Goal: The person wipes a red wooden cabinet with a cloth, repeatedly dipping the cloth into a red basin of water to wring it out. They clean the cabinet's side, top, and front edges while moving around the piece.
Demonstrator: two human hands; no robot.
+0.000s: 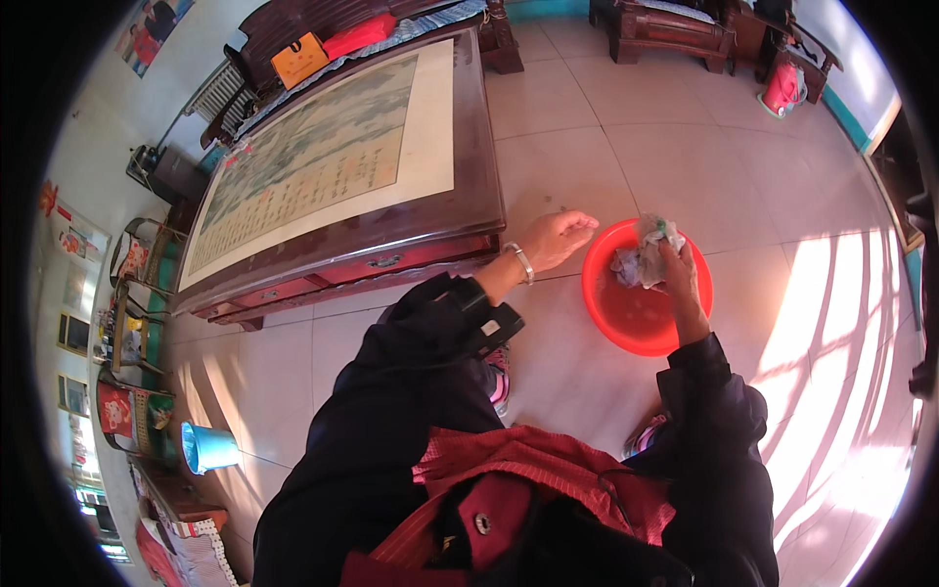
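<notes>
A red plastic basin [593,293] holding cloudy water stands on the floor before me. My right hand [682,275] grips a bunched, wet greyish cloth [649,253] over the basin's far side. Part of the cloth hangs down towards the water; whether it touches is hard to tell. Just left of the basin's rim, my left hand [559,238] is held in the air with its fingers loosely curled and nothing in it. A metal bracelet [522,263] circles that wrist.
A dark wooden table [477,139] bearing a landscape picture with writing stands close on the left. My shoes [500,378] flank the near floor. A blue bin [213,447] is at lower left. Farther off are a wooden bench [664,33] and a red container [785,88].
</notes>
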